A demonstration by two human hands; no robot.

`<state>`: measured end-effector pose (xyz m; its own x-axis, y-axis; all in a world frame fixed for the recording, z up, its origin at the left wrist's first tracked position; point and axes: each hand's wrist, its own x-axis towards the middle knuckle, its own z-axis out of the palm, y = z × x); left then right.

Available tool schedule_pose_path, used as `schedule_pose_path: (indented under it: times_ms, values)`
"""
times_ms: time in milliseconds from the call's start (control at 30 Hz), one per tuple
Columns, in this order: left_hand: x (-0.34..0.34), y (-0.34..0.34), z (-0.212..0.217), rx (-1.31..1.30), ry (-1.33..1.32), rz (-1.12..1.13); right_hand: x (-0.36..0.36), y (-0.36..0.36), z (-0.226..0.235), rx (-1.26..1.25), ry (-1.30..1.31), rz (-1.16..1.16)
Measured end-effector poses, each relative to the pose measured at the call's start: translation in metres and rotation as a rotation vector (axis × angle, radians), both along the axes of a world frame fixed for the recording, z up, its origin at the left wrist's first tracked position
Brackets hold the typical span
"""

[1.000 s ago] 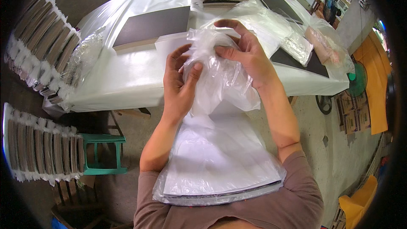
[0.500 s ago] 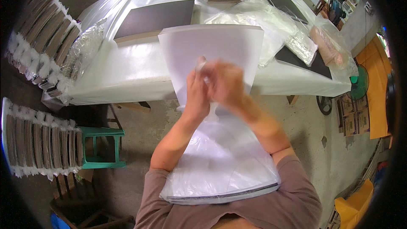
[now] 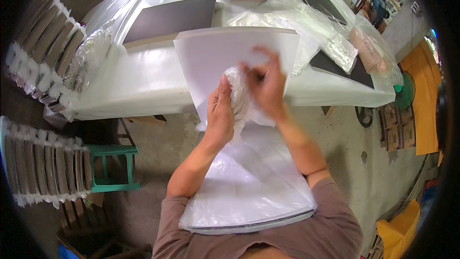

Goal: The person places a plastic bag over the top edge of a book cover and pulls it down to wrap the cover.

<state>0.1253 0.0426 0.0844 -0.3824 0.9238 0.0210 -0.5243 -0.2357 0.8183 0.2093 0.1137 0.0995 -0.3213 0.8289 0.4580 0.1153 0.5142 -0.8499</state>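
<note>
Surface: white-covered worktable [image 3: 143, 81], dark board [image 3: 170, 17] at far edge; concrete floor [image 3: 158, 139]
Hands: left hand [image 3: 220, 112], right hand [image 3: 266, 86] pinching crumpled clear plastic bag [image 3: 239, 98]
Change: bag bunched smaller; white sheet [image 3: 225, 50] stays upright

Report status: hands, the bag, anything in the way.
Left hand and right hand both gripping crumpled clear bag. White board stands behind it. Nothing blocking.
</note>
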Motion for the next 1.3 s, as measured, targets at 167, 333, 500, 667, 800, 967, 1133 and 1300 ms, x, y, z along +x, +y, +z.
schedule_pose_path:
  times_ms: [167, 333, 500, 667, 800, 967, 1133, 1300]
  values:
    - [-0.015, 0.008, 0.01, -0.089, -0.038, 0.087, 0.019, 0.029, 0.012, -0.193, 0.487, 0.243]
    - [-0.014, 0.006, 0.013, 0.051, 0.041, -0.065, 0.017, 0.021, 0.02, -0.015, 0.106, 0.397]
    - [-0.023, 0.004, 0.007, -0.049, 0.074, -0.393, 0.017, 0.011, 0.02, 0.314, -0.254, 0.108]
    - [-0.008, 0.007, 0.003, -0.022, -0.162, -0.178, 0.004, 0.003, 0.006, 0.629, -0.142, -0.135]
    - [-0.017, 0.005, -0.001, 0.033, -0.117, -0.076, 0.008, 0.002, 0.012, 0.525, -0.107, -0.133]
    - [-0.017, 0.005, 0.001, 0.021, -0.187, 0.025, 0.015, 0.016, 0.002, -0.126, 0.323, -0.011]
    - [-0.014, 0.006, -0.003, 0.114, -0.182, -0.022, 0.001, 0.004, 0.003, -0.042, 0.19, 0.293]
    - [-0.048, -0.014, -0.007, 0.086, -0.316, 0.187, 0.019, 0.024, 0.002, -0.387, 0.508, 0.157]
